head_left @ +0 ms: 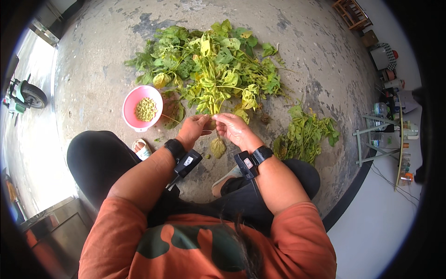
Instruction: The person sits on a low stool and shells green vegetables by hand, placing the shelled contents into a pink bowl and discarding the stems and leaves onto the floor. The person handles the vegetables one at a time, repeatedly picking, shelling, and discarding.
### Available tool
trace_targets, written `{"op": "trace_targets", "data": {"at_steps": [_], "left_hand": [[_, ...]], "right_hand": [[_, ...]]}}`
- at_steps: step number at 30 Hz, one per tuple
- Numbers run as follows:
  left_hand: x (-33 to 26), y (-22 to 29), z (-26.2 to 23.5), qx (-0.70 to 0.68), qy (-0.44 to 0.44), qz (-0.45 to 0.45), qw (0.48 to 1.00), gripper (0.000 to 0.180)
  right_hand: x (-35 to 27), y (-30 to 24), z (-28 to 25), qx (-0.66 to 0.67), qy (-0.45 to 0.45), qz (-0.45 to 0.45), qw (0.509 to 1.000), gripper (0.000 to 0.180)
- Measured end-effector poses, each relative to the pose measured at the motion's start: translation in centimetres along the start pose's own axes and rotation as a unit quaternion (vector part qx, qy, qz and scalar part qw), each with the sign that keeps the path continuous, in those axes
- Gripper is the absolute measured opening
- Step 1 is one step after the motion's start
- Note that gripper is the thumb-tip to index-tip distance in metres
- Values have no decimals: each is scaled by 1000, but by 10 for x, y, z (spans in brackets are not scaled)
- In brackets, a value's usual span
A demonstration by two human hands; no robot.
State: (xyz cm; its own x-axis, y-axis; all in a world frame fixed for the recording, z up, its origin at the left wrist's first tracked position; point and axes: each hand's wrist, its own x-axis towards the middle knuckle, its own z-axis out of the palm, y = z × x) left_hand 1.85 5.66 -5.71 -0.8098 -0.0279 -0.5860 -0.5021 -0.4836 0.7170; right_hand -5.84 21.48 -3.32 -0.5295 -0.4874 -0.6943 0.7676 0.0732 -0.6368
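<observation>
Here, pink bowl (131,108) holds green beans (146,109); left hand (193,128) and right hand (236,129) pinch leafy stem (213,111).

Both hands, left hand (194,127) and right hand (235,128), meet mid-frame pinching a small pod (211,123) off the leafy pile (211,65) at 12 o'clock. Pink bowl (134,114) of green beans (146,109) sits at 10 o'clock, smaller leaf heap (304,135) at 3.

Worn concrete floor (302,56), patchy grey, in daylight.
A wooden rack (351,13) at its far right edge; a metal frame (371,139) (cluttered with bottles) right; scooter (23,95) left.
</observation>
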Motion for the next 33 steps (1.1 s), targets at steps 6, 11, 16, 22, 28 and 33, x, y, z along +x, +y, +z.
{"op": "trace_targets", "data": {"at_steps": [6, 11, 16, 22, 28, 33], "left_hand": [[5, -7, -7, -48, -10, -43, 998, 27], [4, -11, -12, -62, -47, -49, 996, 23], [-4, -5, -8, -72, -55, -70, 993, 25], [-5, 2, -6, 55, -42, -37, 997, 28], [-2, 2, -8, 91, -41, -29, 995, 30], [-3, 4, -4, 106, -56, -16, 993, 35]], "right_hand": [[-10, 4, -3, -67, 76, 25, 995, 20], [0, 19, -11, 27, 10, 44, 999, 19], [8, 24, -21, 48, -10, 25, 998, 12], [6, 18, -11, -67, 14, -28, 997, 13], [-3, 3, -11, -116, 21, -27, 993, 12], [1, -2, -16, -60, -22, 9, 998, 12]]}}
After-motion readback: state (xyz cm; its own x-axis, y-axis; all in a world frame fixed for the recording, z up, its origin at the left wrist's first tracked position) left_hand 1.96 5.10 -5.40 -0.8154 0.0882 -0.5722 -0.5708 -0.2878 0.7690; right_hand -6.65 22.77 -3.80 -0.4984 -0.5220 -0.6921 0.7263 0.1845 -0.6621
